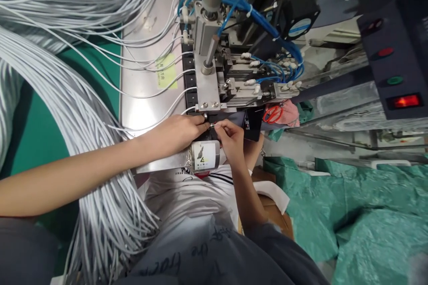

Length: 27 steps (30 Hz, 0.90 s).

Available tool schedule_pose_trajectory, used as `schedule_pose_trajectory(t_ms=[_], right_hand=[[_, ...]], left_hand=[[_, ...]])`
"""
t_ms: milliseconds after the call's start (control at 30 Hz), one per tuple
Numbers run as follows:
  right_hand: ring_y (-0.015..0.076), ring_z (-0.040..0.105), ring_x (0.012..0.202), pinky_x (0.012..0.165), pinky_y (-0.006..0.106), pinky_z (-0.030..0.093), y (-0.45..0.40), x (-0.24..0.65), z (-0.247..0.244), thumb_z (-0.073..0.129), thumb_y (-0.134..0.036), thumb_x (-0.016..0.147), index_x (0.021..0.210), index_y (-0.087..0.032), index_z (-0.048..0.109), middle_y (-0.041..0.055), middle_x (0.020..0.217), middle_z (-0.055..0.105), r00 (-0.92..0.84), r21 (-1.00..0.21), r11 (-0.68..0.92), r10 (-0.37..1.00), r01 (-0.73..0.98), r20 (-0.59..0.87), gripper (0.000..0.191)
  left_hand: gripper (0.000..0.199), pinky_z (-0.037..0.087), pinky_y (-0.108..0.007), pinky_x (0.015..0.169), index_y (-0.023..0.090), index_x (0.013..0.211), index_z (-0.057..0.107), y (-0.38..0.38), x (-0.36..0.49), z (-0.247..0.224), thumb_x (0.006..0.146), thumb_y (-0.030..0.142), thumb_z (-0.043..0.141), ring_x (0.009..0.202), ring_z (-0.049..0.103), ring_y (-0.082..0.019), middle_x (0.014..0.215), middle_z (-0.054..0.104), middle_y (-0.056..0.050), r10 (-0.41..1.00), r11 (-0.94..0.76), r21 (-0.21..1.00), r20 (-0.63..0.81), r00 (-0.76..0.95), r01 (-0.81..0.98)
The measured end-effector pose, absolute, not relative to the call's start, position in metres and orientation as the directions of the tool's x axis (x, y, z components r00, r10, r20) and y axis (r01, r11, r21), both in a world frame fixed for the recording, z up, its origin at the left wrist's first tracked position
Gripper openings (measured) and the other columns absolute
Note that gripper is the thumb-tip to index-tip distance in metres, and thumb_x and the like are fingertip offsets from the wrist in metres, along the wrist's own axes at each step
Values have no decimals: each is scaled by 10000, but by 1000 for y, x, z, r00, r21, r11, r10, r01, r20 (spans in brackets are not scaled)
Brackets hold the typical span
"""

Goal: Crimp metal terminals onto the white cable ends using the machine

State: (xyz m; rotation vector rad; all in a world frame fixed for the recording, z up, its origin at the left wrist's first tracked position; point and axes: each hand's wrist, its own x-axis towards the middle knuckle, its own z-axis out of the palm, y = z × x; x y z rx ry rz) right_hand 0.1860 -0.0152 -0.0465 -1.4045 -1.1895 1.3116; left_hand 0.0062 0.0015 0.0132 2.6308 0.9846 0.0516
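Observation:
My left hand (187, 130) lies at the front corner of the machine, its fingers pressed together at a small shiny cable end (211, 125). From the other side, my right hand (230, 137) pinches at the same small piece with thumb and forefinger. The fingers cover most of it, so its exact kind cannot be made out. Just below both hands sits a clear round container (204, 156) with a white label. Above them stands the machine's metal clamp block (207, 87), with several white cables (167, 113) running into its black slots.
A thick bundle of white cables (50, 80) hangs over the green surface (96, 67) at left. A metal plate (140, 80) bears a yellow label (166, 72). Red-handled scissors (273, 115) lie by a pink cloth (288, 114). A control box (394, 62) stands at right, above green sheeting (361, 205).

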Motion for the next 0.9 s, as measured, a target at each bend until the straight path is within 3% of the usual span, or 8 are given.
schedule_pose_trajectory(t_ms=[567,900], right_hand=[[60,281,430,438,217,206,-8,186,-53,617,-289,700,647,-180,544,-81,465,354,-86,-938,-342,938,-59,-337,141],[93,486,526,506,222,378,-7,185,-48,574,-324,756,733,-180,577,-29,590,532,-48,-972,-229,972,42,-231,145]], left_hand=[[431,434,-249,518,117,1223,534,3,7,15,813,51,420,579,568,-127,884,575,-84,630,-739,170,-170,758,652],[408,448,-263,538,101,1211,534,3,7,20,824,54,415,611,590,-142,915,578,-97,610,-754,160,-187,770,637]])
